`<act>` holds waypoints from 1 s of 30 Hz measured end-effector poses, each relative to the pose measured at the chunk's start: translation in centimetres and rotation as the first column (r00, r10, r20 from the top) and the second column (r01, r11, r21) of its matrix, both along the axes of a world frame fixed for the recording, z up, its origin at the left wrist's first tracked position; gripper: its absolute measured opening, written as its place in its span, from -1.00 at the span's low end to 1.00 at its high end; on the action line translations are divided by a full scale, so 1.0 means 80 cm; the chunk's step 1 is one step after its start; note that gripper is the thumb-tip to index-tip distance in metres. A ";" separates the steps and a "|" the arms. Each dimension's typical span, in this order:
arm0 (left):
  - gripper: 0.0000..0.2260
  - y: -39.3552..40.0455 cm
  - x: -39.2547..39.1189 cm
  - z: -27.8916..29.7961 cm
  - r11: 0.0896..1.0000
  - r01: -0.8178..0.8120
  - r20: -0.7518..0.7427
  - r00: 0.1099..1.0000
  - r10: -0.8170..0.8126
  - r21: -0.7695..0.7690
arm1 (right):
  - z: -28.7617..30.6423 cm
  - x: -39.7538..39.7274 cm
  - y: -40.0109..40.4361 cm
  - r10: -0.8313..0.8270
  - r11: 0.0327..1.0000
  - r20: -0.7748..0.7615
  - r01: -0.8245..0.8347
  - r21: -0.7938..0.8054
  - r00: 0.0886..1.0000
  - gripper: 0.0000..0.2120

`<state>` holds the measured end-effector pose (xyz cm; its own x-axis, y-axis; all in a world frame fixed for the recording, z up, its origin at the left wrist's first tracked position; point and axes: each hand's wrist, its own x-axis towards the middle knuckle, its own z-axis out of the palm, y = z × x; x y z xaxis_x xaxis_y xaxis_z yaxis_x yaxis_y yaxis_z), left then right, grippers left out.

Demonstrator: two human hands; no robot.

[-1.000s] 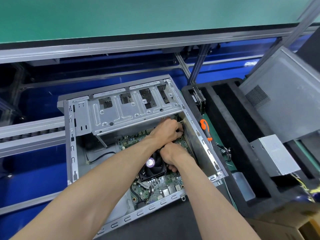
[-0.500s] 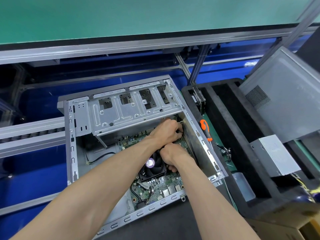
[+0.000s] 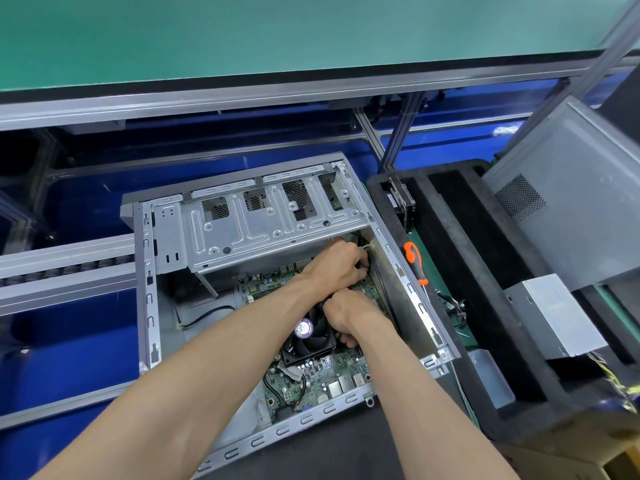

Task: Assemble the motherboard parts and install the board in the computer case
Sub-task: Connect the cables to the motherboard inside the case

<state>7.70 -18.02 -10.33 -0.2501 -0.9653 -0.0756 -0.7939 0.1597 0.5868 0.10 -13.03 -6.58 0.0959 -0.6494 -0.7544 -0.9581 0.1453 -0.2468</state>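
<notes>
1. Left hand (image 3: 341,263) reaches deep into the computer case (image 3: 420,308), near the right wall under the drive cage (image 3: 273,220); we see its fingers curled around something small and pale, probably a cable connector, though the item itself is mostly hidden
2. Right hand (image 3: 349,311) sits just beside the CPU fan (image 3: 308,336), fingers curled under; we cannot tell whether it grips anything
3. We find the motherboard (image 3: 318,379) lying flat on the case floor, fan mounted on it, the case itself open on the bench
4. We judge the board stiff but fragile: flexing or pressing on components risks damage, so hold belongs at bare edges, never on the fan or chips
5. We judge any connector small and light, its wires soft; it should be gripped by the plastic body, not the leads
6. An orange-handled screwdriver (image 3: 414,259) lies outside the case, just beside its right wall
</notes>
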 end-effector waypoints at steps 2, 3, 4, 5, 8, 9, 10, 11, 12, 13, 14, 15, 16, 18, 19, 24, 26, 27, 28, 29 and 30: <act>-0.83 0.000 0.000 -0.001 1.000 0.001 0.003 1.000 -0.001 0.003 | 0.000 0.000 0.000 -0.002 1.000 0.004 0.002 0.005 1.000 -0.76; -0.83 0.000 0.000 -0.001 1.000 0.000 0.003 1.000 0.000 0.003 | 0.000 0.000 0.000 -0.002 1.000 0.006 0.002 0.004 1.000 -0.76; -0.83 -0.001 0.000 -0.001 1.000 0.000 0.001 1.000 0.000 0.002 | 0.000 0.000 0.000 -0.001 1.000 0.007 0.001 0.002 1.000 -0.77; -0.83 0.000 0.001 -0.002 1.000 0.000 -0.002 1.000 0.000 0.000 | 0.000 0.000 0.000 0.000 1.000 0.008 0.000 0.000 1.000 -0.77; -0.83 0.000 0.002 -0.001 1.000 0.005 -0.017 1.000 -0.005 0.000 | -0.002 0.000 0.000 0.000 1.000 0.002 0.000 -0.002 1.000 -0.75; -0.83 0.001 0.002 -0.001 1.000 0.004 -0.019 1.000 -0.004 0.002 | -0.003 0.000 0.000 -0.002 1.000 0.001 0.002 -0.002 1.000 -0.74; -0.84 0.001 0.001 -0.001 1.000 0.002 -0.017 1.000 -0.002 0.004 | -0.003 0.000 -0.001 -0.005 1.000 0.000 0.005 0.000 1.000 -0.74; -0.84 0.001 0.001 -0.001 1.000 -0.002 -0.014 1.000 0.002 0.007 | -0.004 0.000 -0.001 -0.006 1.000 -0.002 0.006 0.002 1.000 -0.74; -0.84 0.001 0.001 -0.001 1.000 -0.005 -0.010 1.000 0.005 0.008 | -0.004 0.001 -0.001 -0.003 1.000 -0.003 0.003 0.004 1.000 -0.74; -0.84 0.000 0.001 -0.002 1.000 -0.006 -0.006 1.000 0.006 0.008 | -0.005 0.001 -0.001 0.000 1.000 -0.004 0.000 0.004 1.000 -0.74; -0.84 0.000 0.001 -0.003 1.000 -0.006 -0.006 1.000 0.007 0.009 | -0.006 0.001 -0.002 0.003 1.000 -0.005 -0.003 0.004 1.000 -0.73; -0.83 0.000 0.001 -0.003 1.000 -0.008 -0.011 1.000 0.008 0.011 | -0.007 0.001 -0.002 0.003 1.000 -0.004 -0.003 0.003 1.000 -0.73; -0.83 0.000 0.001 -0.004 1.000 -0.010 -0.019 1.000 0.010 0.014 | -0.008 0.000 -0.002 0.001 1.000 -0.003 -0.001 0.001 1.000 -0.73; -0.83 -0.001 0.000 -0.005 1.000 -0.012 -0.029 0.999 0.013 0.029 | -0.009 0.000 -0.002 -0.005 1.000 0.003 0.005 0.003 1.000 -0.73; -0.83 -0.002 0.000 -0.006 0.999 -0.013 -0.032 0.999 0.014 0.036 | -0.010 0.000 -0.002 -0.009 1.000 0.007 0.009 0.005 1.000 -0.74; -0.84 -0.006 -0.005 -0.005 0.998 -0.025 -0.024 0.999 0.026 0.062 | -0.010 -0.001 -0.001 -0.029 1.000 0.025 0.029 0.001 0.999 -0.73; -0.84 -0.006 -0.006 -0.004 0.998 -0.020 -0.003 1.000 0.020 0.056 | -0.008 -0.002 0.000 -0.032 0.999 0.033 0.032 -0.006 0.999 -0.74; -0.85 -0.005 -0.006 -0.003 0.998 -0.019 0.003 1.000 0.019 0.056 | -0.008 -0.002 0.001 -0.031 0.999 0.036 0.031 -0.009 0.999 -0.74; -0.85 -0.006 -0.007 -0.003 0.998 -0.018 0.004 1.000 0.018 0.058 | -0.007 -0.003 0.001 -0.028 1.000 0.036 0.029 -0.010 0.999 -0.75; -0.84 -0.006 -0.006 -0.004 0.998 -0.017 0.001 1.000 0.017 0.064 | -0.007 -0.003 0.001 -0.024 1.000 0.034 0.024 -0.012 0.999 -0.74; -0.84 -0.006 -0.006 -0.004 0.997 -0.015 -0.003 1.000 0.015 0.073 | -0.006 -0.003 0.001 -0.020 1.000 0.031 0.021 -0.014 0.999 -0.74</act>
<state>7.26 -18.50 -10.63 -0.2363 -0.9609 -0.1447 -0.7935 0.1048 0.5995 -0.14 -12.95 -7.07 0.1053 -0.6623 -0.7418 -0.9470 0.1609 -0.2781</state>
